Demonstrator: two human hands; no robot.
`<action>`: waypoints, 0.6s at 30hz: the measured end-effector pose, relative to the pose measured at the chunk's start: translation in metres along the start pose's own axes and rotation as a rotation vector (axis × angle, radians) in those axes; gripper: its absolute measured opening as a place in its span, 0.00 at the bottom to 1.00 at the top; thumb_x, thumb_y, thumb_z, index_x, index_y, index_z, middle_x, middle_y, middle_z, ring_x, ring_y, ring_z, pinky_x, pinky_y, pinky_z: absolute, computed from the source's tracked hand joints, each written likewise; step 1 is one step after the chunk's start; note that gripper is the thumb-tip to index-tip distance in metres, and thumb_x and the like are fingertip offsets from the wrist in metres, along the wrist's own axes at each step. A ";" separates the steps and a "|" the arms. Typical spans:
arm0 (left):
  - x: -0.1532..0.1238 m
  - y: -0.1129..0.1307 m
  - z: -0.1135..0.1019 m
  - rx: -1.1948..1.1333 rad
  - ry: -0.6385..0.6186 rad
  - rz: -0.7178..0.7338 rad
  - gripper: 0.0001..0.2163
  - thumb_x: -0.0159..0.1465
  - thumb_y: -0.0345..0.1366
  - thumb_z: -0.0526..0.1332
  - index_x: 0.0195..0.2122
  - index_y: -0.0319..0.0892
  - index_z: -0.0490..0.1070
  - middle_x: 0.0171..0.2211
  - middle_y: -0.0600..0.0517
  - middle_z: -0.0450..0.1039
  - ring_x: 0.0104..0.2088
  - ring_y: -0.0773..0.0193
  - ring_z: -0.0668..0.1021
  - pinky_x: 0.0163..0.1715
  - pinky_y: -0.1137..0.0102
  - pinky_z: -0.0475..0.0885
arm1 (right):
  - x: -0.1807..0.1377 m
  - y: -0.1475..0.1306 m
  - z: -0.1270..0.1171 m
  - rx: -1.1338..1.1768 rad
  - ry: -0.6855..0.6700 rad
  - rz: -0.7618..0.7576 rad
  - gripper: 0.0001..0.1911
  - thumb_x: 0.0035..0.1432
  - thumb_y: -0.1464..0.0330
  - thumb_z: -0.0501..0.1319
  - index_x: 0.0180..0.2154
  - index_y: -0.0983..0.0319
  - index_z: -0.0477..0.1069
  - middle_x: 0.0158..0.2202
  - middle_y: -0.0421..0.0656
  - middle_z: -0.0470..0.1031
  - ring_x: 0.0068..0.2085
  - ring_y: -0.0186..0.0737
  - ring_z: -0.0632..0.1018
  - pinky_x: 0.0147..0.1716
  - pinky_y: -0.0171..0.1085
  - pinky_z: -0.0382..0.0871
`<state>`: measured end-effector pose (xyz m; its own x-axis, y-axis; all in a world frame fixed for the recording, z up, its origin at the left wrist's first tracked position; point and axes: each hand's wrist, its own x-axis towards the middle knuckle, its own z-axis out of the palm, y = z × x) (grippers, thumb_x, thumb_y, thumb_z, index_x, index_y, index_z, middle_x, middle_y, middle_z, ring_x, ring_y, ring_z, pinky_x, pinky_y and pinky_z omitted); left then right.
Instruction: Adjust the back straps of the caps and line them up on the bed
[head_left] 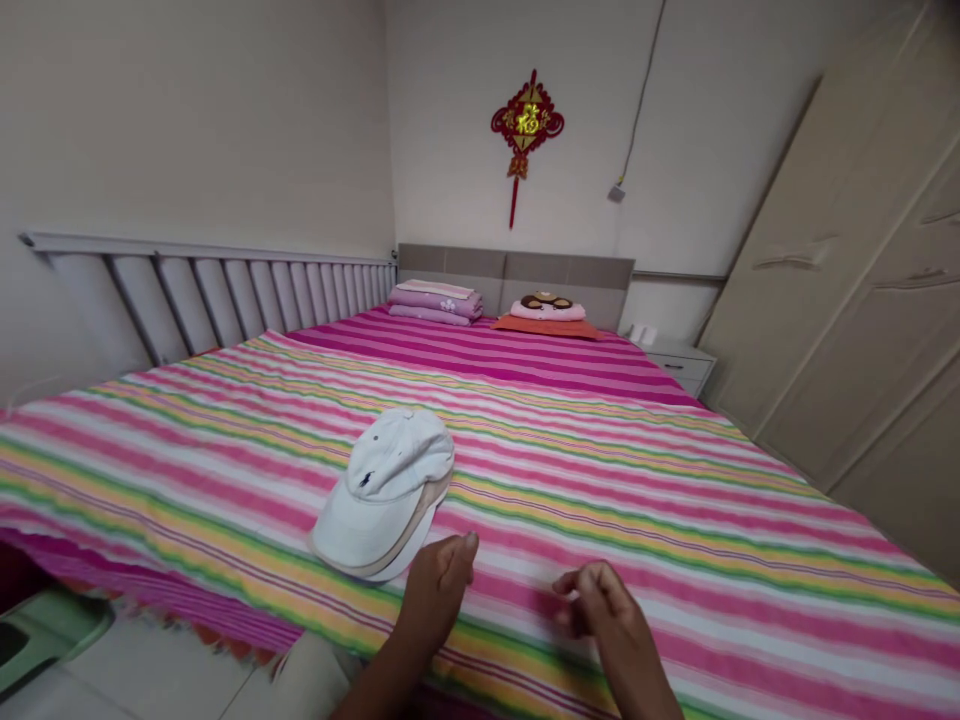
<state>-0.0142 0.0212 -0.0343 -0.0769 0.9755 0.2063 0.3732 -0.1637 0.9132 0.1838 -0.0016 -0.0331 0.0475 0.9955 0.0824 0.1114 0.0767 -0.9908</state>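
Note:
A white baseball cap (401, 455) with a small dark logo lies on the striped bed cover (555, 480). Under it show a beige brim edge and another white brim, so caps appear to be stacked. Just right of the brims is my left hand (439, 592), its fingers curled in and the thumb on top, with nothing visible in it. Farther right, my right hand (600, 605) hovers over the cover, fingers loosely bent and a little apart, holding nothing. A gap of striped cloth separates the two hands.
Folded purple bedding (431, 303) and a pink and orange pile (547, 312) rest by the headboard (525, 268). A radiator (247, 290) runs along the left wall. A nightstand (679, 365) and wardrobe (840, 290) stand right. A green stool (56, 630) is at lower left.

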 end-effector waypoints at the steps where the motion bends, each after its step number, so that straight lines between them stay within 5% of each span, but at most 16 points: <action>1: -0.002 -0.009 -0.004 -0.013 0.016 -0.037 0.20 0.58 0.50 0.48 0.16 0.42 0.58 0.14 0.57 0.55 0.19 0.69 0.62 0.22 0.71 0.55 | -0.001 0.010 0.001 -0.091 -0.049 -0.009 0.17 0.50 0.53 0.56 0.33 0.60 0.68 0.29 0.42 0.74 0.29 0.38 0.73 0.30 0.35 0.66; 4: -0.010 -0.040 -0.021 -0.156 0.083 -0.207 0.16 0.52 0.50 0.57 0.21 0.41 0.62 0.14 0.59 0.57 0.18 0.70 0.62 0.21 0.73 0.57 | -0.008 0.039 0.003 -0.304 -0.204 0.008 0.25 0.48 0.58 0.59 0.48 0.61 0.64 0.45 0.49 0.73 0.39 0.44 0.75 0.40 0.39 0.67; 7: -0.020 -0.065 -0.045 -0.399 0.239 -0.401 0.17 0.46 0.49 0.63 0.23 0.39 0.65 0.15 0.60 0.61 0.17 0.72 0.64 0.19 0.75 0.59 | -0.016 0.056 0.005 -0.357 -0.317 0.043 0.24 0.51 0.59 0.57 0.48 0.62 0.65 0.50 0.52 0.70 0.40 0.44 0.75 0.41 0.38 0.67; 14: -0.035 -0.084 -0.080 -0.756 0.625 -0.598 0.09 0.50 0.36 0.64 0.24 0.38 0.64 0.17 0.56 0.69 0.19 0.67 0.74 0.22 0.72 0.71 | -0.021 0.065 0.005 -0.317 -0.301 0.069 0.22 0.50 0.55 0.56 0.43 0.62 0.69 0.45 0.51 0.73 0.38 0.46 0.77 0.37 0.37 0.70; 18: -0.031 -0.083 -0.086 -0.831 0.680 -0.598 0.02 0.53 0.28 0.61 0.27 0.36 0.67 0.19 0.52 0.72 0.20 0.66 0.76 0.25 0.71 0.74 | -0.021 0.070 0.000 -0.267 -0.286 0.048 0.20 0.49 0.55 0.57 0.40 0.61 0.71 0.42 0.50 0.75 0.35 0.45 0.77 0.36 0.37 0.70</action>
<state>-0.1221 -0.0086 -0.0863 -0.5932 0.6944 -0.4073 -0.5693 -0.0041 0.8221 0.1906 -0.0173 -0.1041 -0.2157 0.9759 -0.0337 0.3718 0.0502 -0.9270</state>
